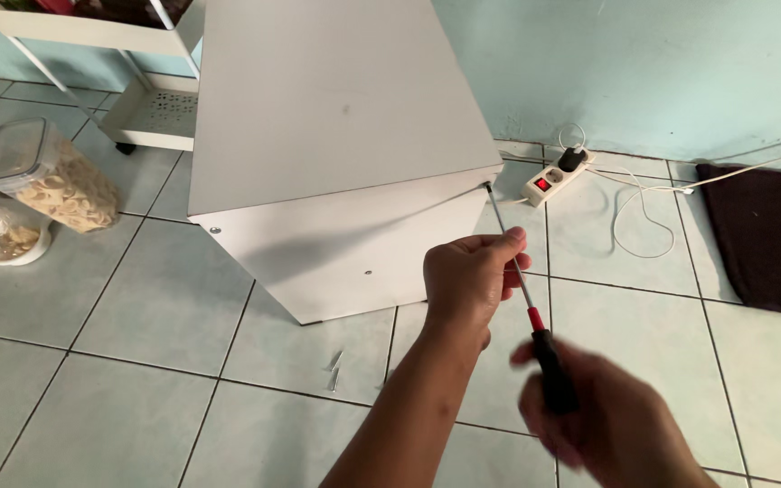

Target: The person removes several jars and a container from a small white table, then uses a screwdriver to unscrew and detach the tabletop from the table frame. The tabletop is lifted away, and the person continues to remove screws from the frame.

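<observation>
Down near the floor, a long screwdriver with a thin steel shaft and a black-and-red handle (535, 312) slants up to the right corner of a plain white board cabinet (336, 136) lying on its side, its tip meeting the corner edge where the top panel joins the side panel. The left hand (467, 280) pinches the shaft partway up between thumb and fingertips, otherwise loosely curled. The right hand (603, 420) is wrapped shut around the black handle, low in the frame and smeared by motion, so its fingers are hard to separate. The screw at the tip is too small to make out.

Two small pale metal pieces (334, 369) lie on the light grey tiled floor (137, 361) just in front of the cabinet. A white power strip with a red switch (555, 178) sits by the pale turquoise wall (644, 63), white cable looping beside it. A dark mat (766, 235) is cut off at the right. Clear plastic food jars (42, 176) stand at the left, near a white trolley (142, 99).
</observation>
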